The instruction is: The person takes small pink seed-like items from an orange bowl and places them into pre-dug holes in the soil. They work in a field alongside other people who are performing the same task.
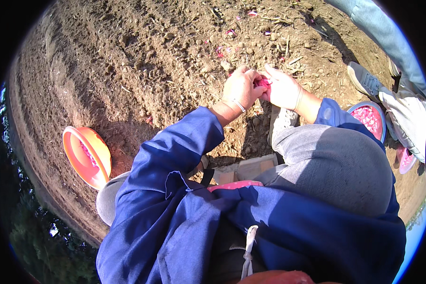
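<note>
My left hand (239, 88), with a white band at the wrist, meets my right hand (284, 88) just above the dry soil. Between them is a small bunch of bright pink pieces (263, 84), too small and covered to name exactly. The curled fingers and thumb of my left hand close on the bunch from one side. My right hand cups it from the other, with a thin band on that wrist. Loose pink pieces (220, 52) lie scattered on the soil (156, 71) beyond my hands.
An orange plastic basin (104, 149) with pink pieces inside tilts beside my left knee. At the right, a blue-rimmed basin (384, 117) holds pink and white pieces, near another person's shoe (364, 80). A smaller pink container (406, 159) sits behind it. Clods and dry stalks cover the ground.
</note>
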A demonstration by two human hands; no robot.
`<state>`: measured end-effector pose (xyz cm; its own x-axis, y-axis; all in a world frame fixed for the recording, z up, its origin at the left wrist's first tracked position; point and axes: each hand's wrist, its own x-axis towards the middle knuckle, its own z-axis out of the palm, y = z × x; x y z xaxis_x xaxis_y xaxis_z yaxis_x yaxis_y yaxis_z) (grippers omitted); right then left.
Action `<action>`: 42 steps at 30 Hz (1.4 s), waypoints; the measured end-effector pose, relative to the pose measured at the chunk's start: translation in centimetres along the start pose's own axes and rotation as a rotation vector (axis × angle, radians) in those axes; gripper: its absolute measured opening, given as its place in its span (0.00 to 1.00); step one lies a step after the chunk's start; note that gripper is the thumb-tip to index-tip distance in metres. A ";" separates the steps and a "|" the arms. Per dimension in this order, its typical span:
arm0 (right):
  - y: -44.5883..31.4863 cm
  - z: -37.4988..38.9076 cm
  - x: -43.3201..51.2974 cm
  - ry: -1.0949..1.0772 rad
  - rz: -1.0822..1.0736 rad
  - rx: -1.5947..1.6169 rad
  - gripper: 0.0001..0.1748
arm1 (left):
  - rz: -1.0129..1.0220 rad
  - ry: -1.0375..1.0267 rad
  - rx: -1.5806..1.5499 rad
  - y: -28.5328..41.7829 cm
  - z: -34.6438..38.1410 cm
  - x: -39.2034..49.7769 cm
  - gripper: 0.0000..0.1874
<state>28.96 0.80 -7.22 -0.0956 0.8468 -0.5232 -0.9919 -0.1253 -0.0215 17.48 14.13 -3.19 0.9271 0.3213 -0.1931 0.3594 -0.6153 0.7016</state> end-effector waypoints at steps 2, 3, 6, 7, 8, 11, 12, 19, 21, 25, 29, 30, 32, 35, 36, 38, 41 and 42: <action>0.3 -0.1 0.0 0.099 -0.009 -0.002 0.22 | -0.058 -0.042 -0.102 0.4 0.1 -0.4 0.10; 0.4 -0.1 0.0 0.081 0.015 0.061 0.23 | -0.057 -0.019 -0.100 0.3 0.1 -0.5 0.09; 0.5 0.1 0.0 0.071 -0.006 0.031 0.22 | 0.059 0.011 -0.172 -0.2 0.0 -0.4 0.06; 0.5 0.1 0.0 0.065 -0.005 0.014 0.22 | 0.065 -0.045 -0.214 -0.4 0.0 -0.2 0.07; 0.5 0.2 0.0 0.033 -0.003 0.002 0.22 | 0.105 -0.022 -0.180 -0.5 0.0 -0.2 0.08; 0.5 0.3 0.1 0.019 -0.008 0.026 0.22 | 0.189 -0.042 -0.097 -0.6 0.0 -0.2 0.11; 0.5 0.3 0.2 0.021 -0.014 0.025 0.23 | 0.208 -0.063 -0.074 -0.5 0.1 -0.2 0.12; -0.2 -0.2 0.3 0.177 -0.118 -0.066 0.18 | -0.208 0.036 -0.811 -1.1 0.2 0.6 0.13; -0.1 -0.3 0.0 0.131 -0.143 -0.279 0.14 | -0.257 -0.012 -0.672 -2.1 -0.3 0.8 0.18; -0.1 0.1 -0.3 0.353 -0.083 -0.485 0.06 | -0.087 -0.077 -0.455 -2.6 -0.3 0.3 0.16; 0.2 0.7 -0.5 0.453 -0.069 -0.605 0.06 | 0.031 -0.118 -0.252 -3.4 -0.5 0.2 0.11; 0.1 0.7 -0.5 0.461 -0.081 -0.580 0.07 | -0.021 -0.129 -0.307 -4.0 -0.7 0.6 0.11; 0.1 0.7 -0.4 0.452 -0.112 -0.523 0.07 | -0.204 -0.032 -0.281 -5.6 -1.4 1.8 0.10; -0.3 0.2 -0.3 0.434 -0.120 -0.470 0.08 | -0.354 0.258 -0.239 -9.3 -3.5 5.0 0.12; -0.1 0.1 -0.2 0.439 -0.124 -0.459 0.09 | -0.359 0.311 -0.174 -10.5 -4.2 6.2 0.12; -0.2 -0.2 -0.2 0.388 -0.110 -0.422 0.10 | -0.413 0.366 -0.082 -12.2 -4.9 8.2 0.12; -0.5 -0.4 -0.3 0.358 -0.087 -0.347 0.14 | -0.398 0.348 0.194 -13.9 -5.2 10.3 0.10; -0.7 -0.4 -0.3 0.367 -0.080 -0.319 0.15 | -0.392 0.336 0.271 -14.3 -5.0 10.6 0.09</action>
<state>29.68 0.47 -7.36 0.0722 0.6292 -0.7739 -0.9145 -0.2680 -0.3032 21.65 29.92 -11.82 0.6503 0.7459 -0.1442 0.7247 -0.5522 0.4121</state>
